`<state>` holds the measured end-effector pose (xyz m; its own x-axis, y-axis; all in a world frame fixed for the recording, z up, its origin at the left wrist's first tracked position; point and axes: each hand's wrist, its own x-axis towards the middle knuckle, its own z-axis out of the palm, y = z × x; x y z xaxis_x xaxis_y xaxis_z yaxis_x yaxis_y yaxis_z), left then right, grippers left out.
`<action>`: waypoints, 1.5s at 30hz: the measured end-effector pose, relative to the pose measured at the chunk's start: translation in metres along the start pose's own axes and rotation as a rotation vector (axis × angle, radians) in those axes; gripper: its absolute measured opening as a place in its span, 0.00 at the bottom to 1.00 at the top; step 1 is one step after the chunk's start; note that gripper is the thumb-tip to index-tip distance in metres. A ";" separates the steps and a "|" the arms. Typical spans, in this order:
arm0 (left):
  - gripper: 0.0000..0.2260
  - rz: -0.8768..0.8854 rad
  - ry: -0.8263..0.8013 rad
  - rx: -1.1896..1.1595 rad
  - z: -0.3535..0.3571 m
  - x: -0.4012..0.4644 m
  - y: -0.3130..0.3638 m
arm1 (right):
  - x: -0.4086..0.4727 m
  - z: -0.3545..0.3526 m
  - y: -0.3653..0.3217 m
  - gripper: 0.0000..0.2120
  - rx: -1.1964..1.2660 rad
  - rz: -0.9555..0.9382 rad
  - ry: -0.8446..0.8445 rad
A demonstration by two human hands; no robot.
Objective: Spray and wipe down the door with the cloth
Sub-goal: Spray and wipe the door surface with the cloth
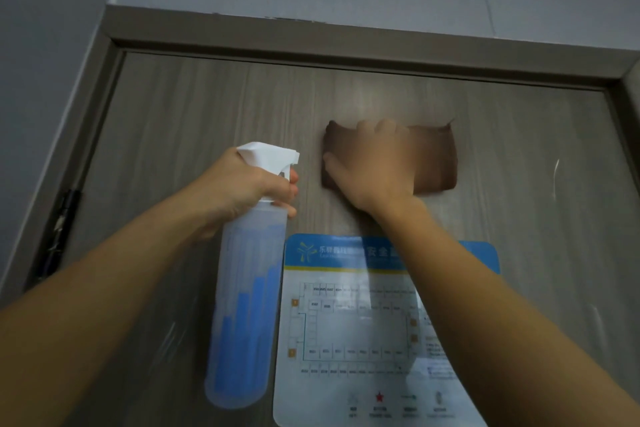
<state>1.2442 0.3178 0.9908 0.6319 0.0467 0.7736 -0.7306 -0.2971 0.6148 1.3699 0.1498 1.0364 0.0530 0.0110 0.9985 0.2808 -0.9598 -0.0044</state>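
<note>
In the head view, the right hand [375, 166] is being laid flat, fingers spread, on the brown rectangular cloth [433, 158], which is being pressed against the upper part of the grey wood-grain door [194, 121]. The hand and cloth are blurred, so a wiping stroke is judged to be under way. The cloth is lying directly under the palm and fingers, its right portion showing past the hand, just below the door's top edge and above the blue-and-white laminated floor-plan notice [346, 329].

The left hand [249, 191] is being curled round the neck of the translucent plastic spray bottle with white trigger head [246, 305], with fingers at the trigger; the bottle, partly filled with blue liquid, is being held just left of the cloth, close to the door.

Spraying is judged to be at least partly done, though no wetness can be made out. Only the top band is being wiped; the lower door, the notice area and the edges by the grey-brown door frame [311, 35] are judged to be left.
</note>
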 end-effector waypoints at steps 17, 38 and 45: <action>0.10 -0.041 0.028 0.004 -0.001 0.001 -0.004 | -0.055 0.011 0.005 0.30 0.014 -0.040 0.111; 0.15 -0.034 0.089 0.057 -0.001 0.011 0.001 | -0.052 0.014 -0.010 0.29 0.049 -0.087 0.129; 0.14 -0.054 0.089 0.057 -0.004 0.014 -0.004 | -0.010 0.007 -0.017 0.30 0.032 -0.059 0.071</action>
<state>1.2547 0.3230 0.9999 0.6426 0.1479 0.7518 -0.6786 -0.3458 0.6480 1.3716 0.1683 1.0259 -0.0322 0.0460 0.9984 0.3120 -0.9486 0.0537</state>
